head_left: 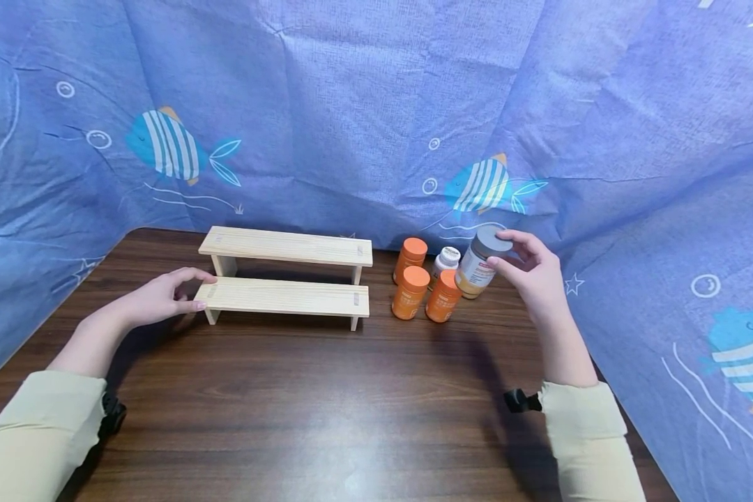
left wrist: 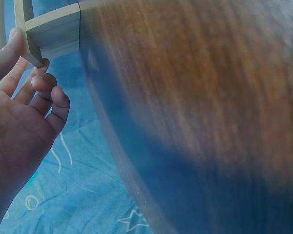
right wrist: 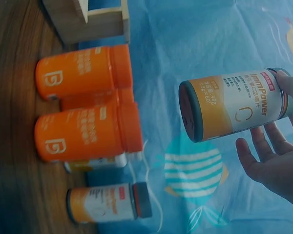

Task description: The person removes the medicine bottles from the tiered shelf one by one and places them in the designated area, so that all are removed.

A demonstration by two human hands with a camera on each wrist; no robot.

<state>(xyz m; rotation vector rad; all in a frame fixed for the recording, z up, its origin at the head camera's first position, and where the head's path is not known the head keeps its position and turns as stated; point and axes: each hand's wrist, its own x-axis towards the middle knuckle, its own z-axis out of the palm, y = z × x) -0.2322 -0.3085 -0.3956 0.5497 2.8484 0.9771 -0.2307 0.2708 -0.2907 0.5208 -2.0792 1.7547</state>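
My right hand (head_left: pixel 536 275) pinches a supplement bottle (right wrist: pixel 229 105) by its grey lid, thumb on one side and fingers on the other. The bottle has an orange and white label and hangs tilted in the air, its base in sight in the right wrist view. At the left, my left hand (head_left: pixel 153 298) grips the end of the lower step of a two-tier wooden shelf (head_left: pixel 282 296), thumb and fingers on either side of the board, as the left wrist view shows.
Right of the shelf stand three orange bottles (head_left: pixel 409 294) and a small white-capped bottle (head_left: pixel 445 262). A second grey-lidded bottle (right wrist: pixel 105 203) stands beside them in the right wrist view. A blue fish-patterned cloth (head_left: pixel 376 104) hangs behind the dark wooden table (head_left: pixel 326 390).
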